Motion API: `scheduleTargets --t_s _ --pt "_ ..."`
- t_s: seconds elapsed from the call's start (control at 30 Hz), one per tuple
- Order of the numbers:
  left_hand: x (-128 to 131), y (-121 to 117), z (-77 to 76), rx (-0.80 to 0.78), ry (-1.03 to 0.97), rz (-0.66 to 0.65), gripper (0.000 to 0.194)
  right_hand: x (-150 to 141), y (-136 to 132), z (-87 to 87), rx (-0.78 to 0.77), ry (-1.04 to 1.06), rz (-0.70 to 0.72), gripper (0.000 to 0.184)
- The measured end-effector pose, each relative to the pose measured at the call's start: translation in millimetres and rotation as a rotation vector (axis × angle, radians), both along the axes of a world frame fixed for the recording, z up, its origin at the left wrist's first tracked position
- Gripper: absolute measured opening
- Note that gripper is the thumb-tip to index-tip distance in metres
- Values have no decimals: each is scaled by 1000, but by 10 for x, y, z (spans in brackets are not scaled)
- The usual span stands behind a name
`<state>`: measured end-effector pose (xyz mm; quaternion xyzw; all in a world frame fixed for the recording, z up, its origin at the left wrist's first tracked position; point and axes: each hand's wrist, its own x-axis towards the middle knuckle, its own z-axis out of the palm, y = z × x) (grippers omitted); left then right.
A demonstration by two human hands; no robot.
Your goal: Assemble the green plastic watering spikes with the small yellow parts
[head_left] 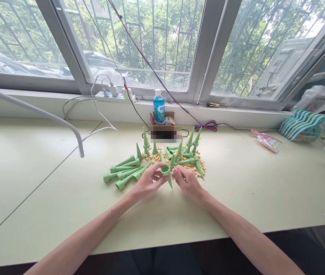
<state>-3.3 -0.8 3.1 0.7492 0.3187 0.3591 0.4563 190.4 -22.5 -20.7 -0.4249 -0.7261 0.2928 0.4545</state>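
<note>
My left hand is closed around a green plastic plant watering spike, its round open end facing up toward me. Close against it, my right hand pinches a small yellow plastic piece, mostly hidden by the fingers, at the side of the spike's collar. Just beyond both hands lie many small yellow pieces among more green spikes. Some spikes, such as one upright spike, stand point up. To the left of my left hand, several green spikes lie in a loose heap.
Behind the heap, a small cardboard box holds a blue bottle. A coiled red and black cable lies by the sill. At right are a pink packaged item and teal hangers. A white curved bar crosses the left side.
</note>
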Motion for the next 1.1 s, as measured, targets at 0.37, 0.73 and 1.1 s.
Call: scheduleTargets --t_s 0.37,0.73,1.1 --pt "14 24 -81 286 51 19 19 -22 -13 58 13 -27 -37 45" --pt "-10 10 -27 2 -103 29 22 -13 -20 28 6 108 -54 44" --pt "10 5 -57 -331 -54 -116 60 18 -9 26 22 46 6 39"
